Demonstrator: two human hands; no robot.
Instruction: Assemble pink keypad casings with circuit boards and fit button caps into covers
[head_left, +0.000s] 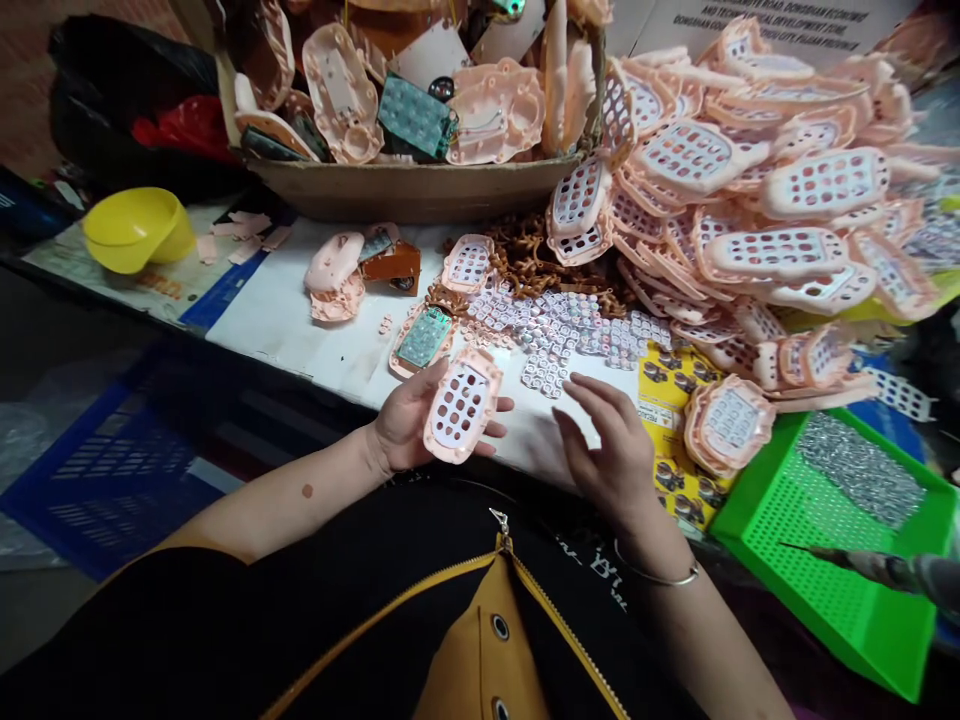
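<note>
In my left hand (409, 415) rests a pink plastic phone-shaped shell (460, 408) with a white panel full of round holes; the thumb lies along its edge and the fingers pass beneath it. My right hand (611, 440) is off the table's front edge, fingers apart, holding nothing. Just beyond its fingertips lie many small white button caps (551, 340). Behind the held shell, another pink shell with a green circuit board (424, 337) sits on the white table surface. A further holed shell (469, 264) lies beside the button caps.
A large pile of pink shells (780, 250) fills the right side. A cardboard box (420, 190) of shells and boards stands behind. A green tray (817, 560) holds screws (859, 465), with a screwdriver (862, 565) over it. A yellow bowl (139, 230) is at left.
</note>
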